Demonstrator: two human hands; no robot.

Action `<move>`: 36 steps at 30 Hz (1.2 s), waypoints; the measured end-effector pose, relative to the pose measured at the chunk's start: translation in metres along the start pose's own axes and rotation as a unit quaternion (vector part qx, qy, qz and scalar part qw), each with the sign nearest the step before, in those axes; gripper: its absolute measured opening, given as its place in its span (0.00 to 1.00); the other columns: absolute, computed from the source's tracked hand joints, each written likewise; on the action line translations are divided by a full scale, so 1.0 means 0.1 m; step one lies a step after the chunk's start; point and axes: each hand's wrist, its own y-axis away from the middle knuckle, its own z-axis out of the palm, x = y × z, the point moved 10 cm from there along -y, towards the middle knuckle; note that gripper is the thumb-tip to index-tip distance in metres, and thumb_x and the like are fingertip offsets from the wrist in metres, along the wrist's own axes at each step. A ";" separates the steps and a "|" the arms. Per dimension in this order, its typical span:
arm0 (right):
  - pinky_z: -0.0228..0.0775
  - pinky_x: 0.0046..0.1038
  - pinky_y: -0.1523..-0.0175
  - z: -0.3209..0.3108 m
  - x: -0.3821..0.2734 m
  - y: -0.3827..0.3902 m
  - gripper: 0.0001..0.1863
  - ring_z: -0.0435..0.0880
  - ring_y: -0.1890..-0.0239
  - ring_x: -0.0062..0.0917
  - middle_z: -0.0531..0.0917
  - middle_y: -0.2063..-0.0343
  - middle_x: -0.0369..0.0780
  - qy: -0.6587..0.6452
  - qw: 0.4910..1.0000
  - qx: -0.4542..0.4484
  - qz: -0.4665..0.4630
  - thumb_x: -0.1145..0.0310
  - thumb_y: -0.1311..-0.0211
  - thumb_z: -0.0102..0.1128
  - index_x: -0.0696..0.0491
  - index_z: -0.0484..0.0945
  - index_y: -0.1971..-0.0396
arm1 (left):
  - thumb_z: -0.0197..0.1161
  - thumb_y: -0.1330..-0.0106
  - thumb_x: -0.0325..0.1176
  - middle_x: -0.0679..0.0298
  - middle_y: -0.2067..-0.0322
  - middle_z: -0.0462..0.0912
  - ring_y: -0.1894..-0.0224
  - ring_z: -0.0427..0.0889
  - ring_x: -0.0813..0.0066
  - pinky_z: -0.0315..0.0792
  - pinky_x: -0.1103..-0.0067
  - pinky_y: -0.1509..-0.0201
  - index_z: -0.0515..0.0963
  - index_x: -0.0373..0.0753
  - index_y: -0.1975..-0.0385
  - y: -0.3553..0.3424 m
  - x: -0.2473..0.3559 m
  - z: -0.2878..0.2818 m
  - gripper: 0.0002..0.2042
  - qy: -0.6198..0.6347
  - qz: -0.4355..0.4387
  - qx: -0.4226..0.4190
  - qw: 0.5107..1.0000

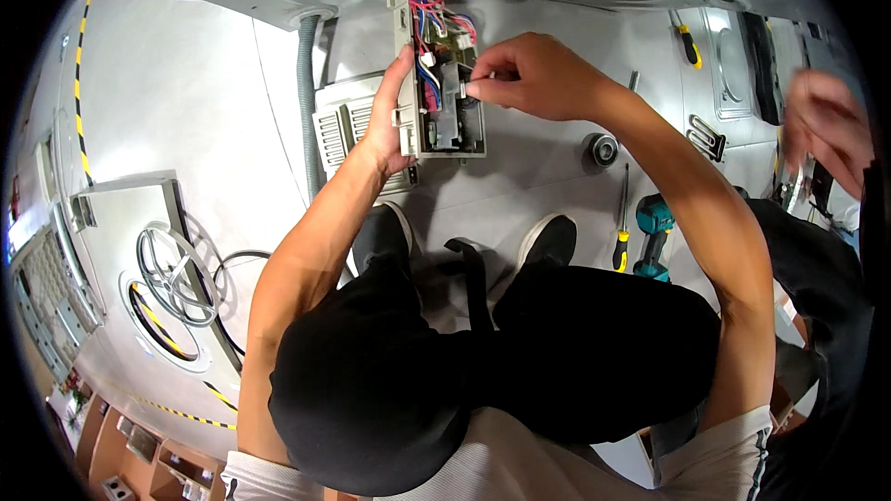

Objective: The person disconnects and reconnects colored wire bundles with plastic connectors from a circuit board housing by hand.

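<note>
The grey control box stands long axis upright above the floor, wires trailing from its top. The left hand clasps its left edge; the right hand, equally near, pinches a small connector inside.

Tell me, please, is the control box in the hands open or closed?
Open: the control box, steadied by the left hand, shows bare circuit board and coloured wires.

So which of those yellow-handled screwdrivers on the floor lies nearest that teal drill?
The long one, lying right beside the teal drill by the person's right shoe. The other lies far off, near the top.
</note>
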 end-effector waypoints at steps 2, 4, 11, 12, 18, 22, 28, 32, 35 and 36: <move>0.61 0.21 0.73 -0.07 0.02 0.08 0.11 0.69 0.80 0.15 0.74 0.85 0.32 0.006 1.000 0.014 0.012 0.63 0.41 0.58 0.57 0.79 0.72 | 0.48 0.40 0.63 0.59 0.57 0.79 0.58 0.80 0.67 0.75 0.67 0.54 0.71 0.42 0.48 0.01 0.01 0.09 0.32 0.057 -0.011 -0.036 0.998; 0.61 0.20 0.73 -0.11 0.03 0.16 0.11 0.69 0.80 0.14 0.75 0.84 0.32 0.001 0.999 0.022 0.035 0.64 0.41 0.58 0.57 0.79 0.70 | 0.49 0.40 0.62 0.56 0.57 0.80 0.58 0.81 0.62 0.75 0.64 0.52 0.71 0.40 0.48 0.02 -0.01 0.11 0.31 0.126 -0.038 -0.060 0.989; 0.69 0.24 0.65 -0.09 0.17 0.47 0.12 0.78 0.73 0.22 0.81 0.77 0.39 -0.029 0.996 0.046 0.072 0.63 0.42 0.58 0.57 0.79 0.67 | 0.51 0.41 0.61 0.55 0.55 0.79 0.56 0.80 0.59 0.74 0.61 0.50 0.70 0.41 0.46 0.05 0.02 0.22 0.32 0.173 -0.051 -0.095 0.979; 0.72 0.27 0.62 -0.05 0.21 0.47 0.13 0.82 0.71 0.27 0.83 0.74 0.42 -0.035 0.996 0.041 0.072 0.61 0.42 0.59 0.56 0.80 0.66 | 0.51 0.41 0.61 0.55 0.55 0.79 0.56 0.80 0.59 0.74 0.61 0.50 0.70 0.40 0.46 0.05 0.02 0.23 0.32 0.176 -0.052 -0.097 0.978; 0.67 0.19 0.66 0.14 0.23 0.53 0.12 0.72 0.74 0.12 0.79 0.78 0.34 -0.092 0.992 0.041 0.082 0.65 0.41 0.59 0.60 0.78 0.66 | 0.51 0.40 0.61 0.54 0.56 0.79 0.56 0.80 0.58 0.75 0.60 0.51 0.69 0.40 0.45 0.05 0.01 0.22 0.32 0.184 -0.054 -0.104 0.976; 0.69 0.22 0.65 0.19 0.25 0.53 0.13 0.75 0.73 0.18 0.80 0.77 0.37 -0.083 0.993 0.050 0.068 0.63 0.41 0.59 0.59 0.79 0.66 | 0.51 0.40 0.60 0.54 0.56 0.79 0.56 0.80 0.59 0.75 0.60 0.51 0.69 0.40 0.45 0.07 0.03 0.23 0.32 0.183 -0.046 -0.097 0.977; 0.71 0.28 0.63 0.21 0.30 0.53 0.14 0.81 0.73 0.28 0.82 0.74 0.43 -0.091 0.992 0.052 0.076 0.60 0.43 0.58 0.56 0.79 0.66 | 0.50 0.42 0.66 0.56 0.54 0.78 0.55 0.80 0.60 0.74 0.61 0.50 0.67 0.42 0.43 0.07 -0.05 0.22 0.36 0.161 -0.053 -0.094 0.981; 0.68 0.22 0.68 0.23 0.30 0.51 0.12 0.76 0.77 0.19 0.79 0.79 0.37 -0.113 0.990 0.049 0.069 0.64 0.40 0.58 0.58 0.79 0.65 | 0.50 0.40 0.63 0.57 0.55 0.79 0.56 0.80 0.61 0.75 0.61 0.51 0.68 0.42 0.44 0.03 -0.05 0.14 0.33 0.139 -0.047 -0.072 0.987; 0.67 0.20 0.70 0.23 0.32 0.52 0.12 0.75 0.78 0.14 0.78 0.81 0.34 -0.116 0.989 0.053 0.068 0.64 0.39 0.57 0.59 0.78 0.65 | 0.50 0.39 0.61 0.57 0.56 0.79 0.57 0.81 0.61 0.76 0.62 0.53 0.69 0.42 0.46 0.02 -0.03 0.14 0.31 0.136 -0.045 -0.071 0.987; 0.68 0.20 0.70 0.23 0.32 0.52 0.12 0.75 0.78 0.14 0.77 0.81 0.34 -0.115 0.989 0.054 0.070 0.64 0.39 0.57 0.59 0.78 0.65 | 0.50 0.39 0.60 0.57 0.56 0.79 0.57 0.81 0.61 0.76 0.62 0.53 0.69 0.42 0.46 0.03 0.00 0.14 0.30 0.135 -0.038 -0.067 0.988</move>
